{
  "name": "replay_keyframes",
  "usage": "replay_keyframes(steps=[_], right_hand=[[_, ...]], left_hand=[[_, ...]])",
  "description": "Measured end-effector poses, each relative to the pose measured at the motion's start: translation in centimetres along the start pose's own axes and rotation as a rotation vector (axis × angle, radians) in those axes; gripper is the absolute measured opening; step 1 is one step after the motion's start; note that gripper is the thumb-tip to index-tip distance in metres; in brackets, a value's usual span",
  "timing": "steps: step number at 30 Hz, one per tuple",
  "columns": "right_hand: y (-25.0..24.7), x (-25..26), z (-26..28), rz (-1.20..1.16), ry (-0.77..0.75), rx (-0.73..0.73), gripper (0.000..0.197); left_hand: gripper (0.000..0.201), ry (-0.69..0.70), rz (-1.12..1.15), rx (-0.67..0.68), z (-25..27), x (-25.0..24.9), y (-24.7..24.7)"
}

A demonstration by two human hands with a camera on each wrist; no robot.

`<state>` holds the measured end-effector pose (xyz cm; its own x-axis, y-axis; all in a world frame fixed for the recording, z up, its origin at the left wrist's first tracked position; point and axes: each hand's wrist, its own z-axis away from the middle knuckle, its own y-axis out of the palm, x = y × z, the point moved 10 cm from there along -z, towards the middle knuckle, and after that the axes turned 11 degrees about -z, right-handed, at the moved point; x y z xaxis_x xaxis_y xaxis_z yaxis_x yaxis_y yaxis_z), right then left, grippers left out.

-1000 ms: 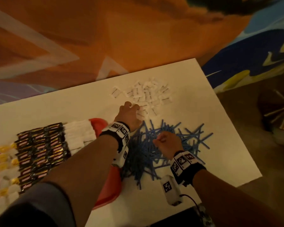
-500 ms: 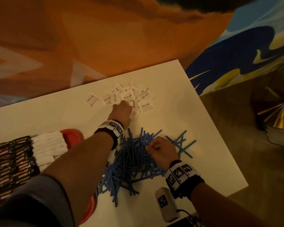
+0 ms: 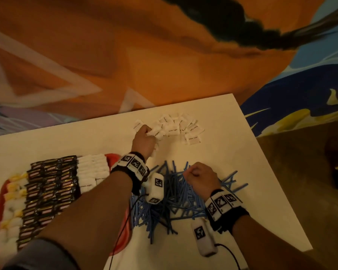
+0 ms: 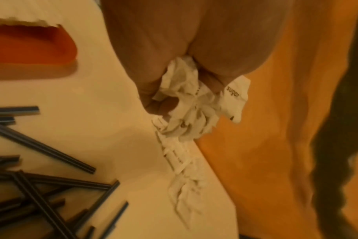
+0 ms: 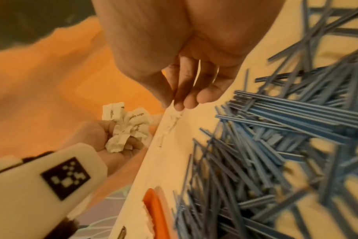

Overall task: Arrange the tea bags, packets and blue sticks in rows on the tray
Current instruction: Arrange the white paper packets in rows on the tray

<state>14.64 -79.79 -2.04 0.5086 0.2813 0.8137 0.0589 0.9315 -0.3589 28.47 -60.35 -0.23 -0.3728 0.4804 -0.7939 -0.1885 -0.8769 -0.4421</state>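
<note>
Left hand: the left hand reaches to the far part of the white bench, its fingers curled tight round a crumpled bunch of white sugar packets; one packet sticking out reads "sugar".
Right hand: the right hand hovers over the blue sticks, fingers curled loosely inward; the right wrist view shows nothing between them.
Loose packets: a scattered pile of white sugar packets lies on the bench at the far side, just right of the left hand and touching it.
Blue sticks: a tangled heap of thin blue sticks lies on the bench, nearer than the packets, under and around the right hand and just right of the tray.
Tray: a red tray sits at the near left, partly hidden by the left forearm.
Rows on tray: from left to right, white and yellow tea bags, then dark foil packets, then a row of white packets at the tray's far right end.
Wrists: each wrist carries a black band with square black-and-white markers and a small white camera unit.
</note>
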Motion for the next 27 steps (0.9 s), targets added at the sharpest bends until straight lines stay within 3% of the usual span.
replay_keyframes(steps=[3, 5, 8, 13, 15, 19, 22, 25, 27], right_hand=[[0.3, 4.5, 0.7, -0.112, -0.105, -0.035, 0.012], [1.5, 8.3, 1.7, -0.22, -0.201, 0.011, 0.015], [4.6, 13.0, 3.5, -0.199, -0.307, 0.142, 0.026], [9.0, 17.1, 6.3, -0.094, -0.389, 0.201, 0.017], [11.0, 18.1, 7.9, -0.069, -0.423, 0.225, 0.017], [14.7, 19.6, 10.9, -0.056, -0.465, 0.255, 0.017], [16.9, 19.8, 12.1, -0.063, -0.442, 0.25, 0.019], [18.7, 20.1, 13.1, -0.081, -0.429, 0.223, 0.021], [19.8, 20.5, 13.9, -0.066, -0.447, 0.214, 0.021]], left_hand=[[0.056, -0.118, 0.256, 0.048, 2.3, 0.6, -1.6], [0.064, -0.147, 0.313, 0.07, 4.5, 0.7, -2.9], [0.054, -0.143, 0.309, 0.063, 8.2, 0.2, -5.1], [0.048, -0.187, 0.719, 0.167, 14.5, 0.2, -7.3], [0.036, -0.159, 0.799, 0.153, 15.7, 1.1, -9.4], [0.023, -0.178, 0.703, 0.075, 17.0, 4.0, -13.3], [0.026, -0.184, 0.649, 0.011, 17.9, 5.8, -16.0], [0.015, -0.165, 0.643, 0.017, 19.0, 7.0, -18.0], [0.019, -0.136, 0.616, 0.034, 19.6, 7.5, -19.1]])
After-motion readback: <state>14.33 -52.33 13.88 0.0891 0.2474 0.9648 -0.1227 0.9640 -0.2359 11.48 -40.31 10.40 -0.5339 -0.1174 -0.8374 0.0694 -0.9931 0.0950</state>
